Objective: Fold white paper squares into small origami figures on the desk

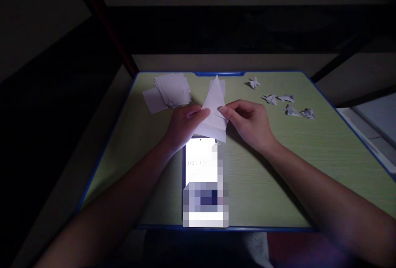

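Note:
Between my hands is a white sheet of paper (214, 99), folded to a tall point at the top with a wider flap at the bottom. My left hand (185, 123) pinches its left edge, thumb lying on the front. On the opposite edge, my right hand (247, 120) grips the paper between thumb and fingers. Another pale piece of paper (222, 85) shows partly behind the point. Just below the folded sheet lies a lit phone (201, 169) with timer digits on its screen; its lower part is blurred out.
A loose stack of white paper squares (173, 90) lies at the back left of the green table (148, 193). Several small folded paper figures (291, 110) are scattered at the back right. Beyond the right edge are white papers or a book (377, 119).

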The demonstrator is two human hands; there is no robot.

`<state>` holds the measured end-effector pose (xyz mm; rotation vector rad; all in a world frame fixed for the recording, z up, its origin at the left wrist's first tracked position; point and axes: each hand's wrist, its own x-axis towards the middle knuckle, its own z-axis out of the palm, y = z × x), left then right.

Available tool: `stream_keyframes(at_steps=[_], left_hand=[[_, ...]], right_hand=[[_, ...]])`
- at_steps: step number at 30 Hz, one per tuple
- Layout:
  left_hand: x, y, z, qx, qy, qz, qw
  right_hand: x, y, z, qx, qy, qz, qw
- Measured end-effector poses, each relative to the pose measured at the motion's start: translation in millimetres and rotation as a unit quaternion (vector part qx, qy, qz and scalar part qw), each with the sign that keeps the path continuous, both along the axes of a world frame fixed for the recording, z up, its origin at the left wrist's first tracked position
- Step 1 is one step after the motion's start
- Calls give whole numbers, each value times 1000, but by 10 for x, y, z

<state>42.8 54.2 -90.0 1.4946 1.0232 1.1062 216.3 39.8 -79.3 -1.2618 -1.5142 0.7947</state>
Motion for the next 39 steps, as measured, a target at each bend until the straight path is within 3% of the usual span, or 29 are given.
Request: stream_keyframes(at_steps=[19,35,39], left_hand=[[-20,56,-54,25,22,24,999],[27,35,-57,12,67,10,998],[19,27,-45,41,71,14,997]], right_hand=[[30,21,9,-3,-16,-2,1000],[58,76,-5,-32,96,-9,995],[50,53,13,-32,74,2,997]])
